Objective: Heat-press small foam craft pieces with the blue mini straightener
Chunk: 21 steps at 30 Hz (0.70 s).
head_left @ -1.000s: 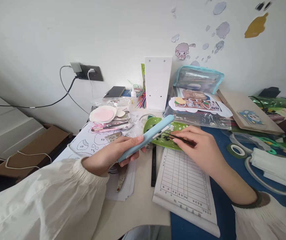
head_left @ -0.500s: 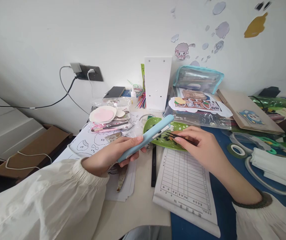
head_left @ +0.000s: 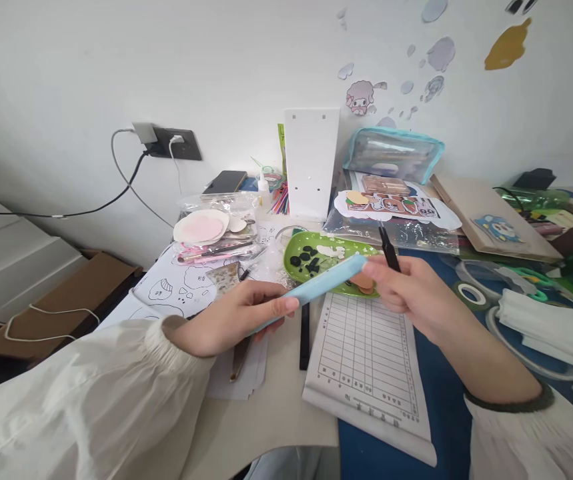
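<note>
My left hand [head_left: 246,310] is closed around a light blue hair straightener [head_left: 323,283], which slants up to the right. At the straightener's far tip, the thumb of my right hand [head_left: 411,290] touches or nearly touches it. That same hand grips black tweezers [head_left: 389,248], their points upward. Behind the straightener lies a green tray [head_left: 293,248] with black pieces [head_left: 306,257], white pieces [head_left: 330,252] and orange pieces [head_left: 363,281] in it. The straightener and my hand cover part of the tray's front.
A printed form pad [head_left: 366,353] lies in front of the tray, beside a black bar [head_left: 305,340]. Drawn sheets [head_left: 166,287] and a plastic bag with pink-white cutouts [head_left: 201,227] are on the left. A white stand [head_left: 311,163] rises behind. Tape [head_left: 470,295] and white cloth [head_left: 546,327] lie right.
My right hand has turned the tweezers from pointing left over the tray to pointing up, and its thumb has come to the straightener's tip. The straightener has tilted lower and rolled.
</note>
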{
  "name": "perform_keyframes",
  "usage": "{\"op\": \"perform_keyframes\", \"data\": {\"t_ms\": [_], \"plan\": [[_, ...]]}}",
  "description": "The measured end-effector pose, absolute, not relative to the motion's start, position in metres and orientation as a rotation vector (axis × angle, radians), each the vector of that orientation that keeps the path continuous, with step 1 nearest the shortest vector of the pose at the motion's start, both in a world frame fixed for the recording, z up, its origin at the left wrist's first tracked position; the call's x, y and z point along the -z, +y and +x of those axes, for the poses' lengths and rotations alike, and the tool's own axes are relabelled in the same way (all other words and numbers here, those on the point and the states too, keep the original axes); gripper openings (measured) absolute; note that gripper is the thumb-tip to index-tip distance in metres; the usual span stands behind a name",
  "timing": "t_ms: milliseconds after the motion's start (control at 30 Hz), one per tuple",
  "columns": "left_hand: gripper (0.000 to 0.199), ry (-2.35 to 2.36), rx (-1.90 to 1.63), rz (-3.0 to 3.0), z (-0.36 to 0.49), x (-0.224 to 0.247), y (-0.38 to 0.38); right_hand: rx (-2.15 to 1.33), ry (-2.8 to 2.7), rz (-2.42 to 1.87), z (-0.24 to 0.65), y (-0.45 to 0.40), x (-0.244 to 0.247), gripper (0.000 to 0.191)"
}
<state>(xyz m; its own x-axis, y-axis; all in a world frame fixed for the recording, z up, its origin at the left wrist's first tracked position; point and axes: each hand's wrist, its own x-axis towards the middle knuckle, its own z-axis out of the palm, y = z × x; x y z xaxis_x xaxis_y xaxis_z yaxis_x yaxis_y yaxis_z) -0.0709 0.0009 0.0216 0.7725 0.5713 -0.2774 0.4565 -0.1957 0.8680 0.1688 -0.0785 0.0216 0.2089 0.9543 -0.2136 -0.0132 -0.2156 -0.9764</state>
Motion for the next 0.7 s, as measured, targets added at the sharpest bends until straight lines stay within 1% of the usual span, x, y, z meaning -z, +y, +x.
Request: {"op": "perform_keyframes", "data": {"t_ms": [133,333,533,700], "plan": [[0.042,0.837,-0.256,2.225,-0.07,-0.024,-0.006,-1.065,-1.011,-1.449,0.171,-0.08,-0.018,0.042],[0.045,0.848,-0.416,2.602,-0.073,-0.023,-0.012,-0.966,-1.235,-1.387,0.182,-0.083,-0.017,0.03],[0.046,0.853,-0.525,2.784,-0.076,-0.019,-0.01,-0.912,-1.297,-1.322,0.183,-0.085,-0.017,0.03],[0.046,0.759,-0.501,2.863,-0.078,-0.014,-0.003,-0.853,-1.316,-1.286,0.184,-0.085,-0.015,0.026]]}}
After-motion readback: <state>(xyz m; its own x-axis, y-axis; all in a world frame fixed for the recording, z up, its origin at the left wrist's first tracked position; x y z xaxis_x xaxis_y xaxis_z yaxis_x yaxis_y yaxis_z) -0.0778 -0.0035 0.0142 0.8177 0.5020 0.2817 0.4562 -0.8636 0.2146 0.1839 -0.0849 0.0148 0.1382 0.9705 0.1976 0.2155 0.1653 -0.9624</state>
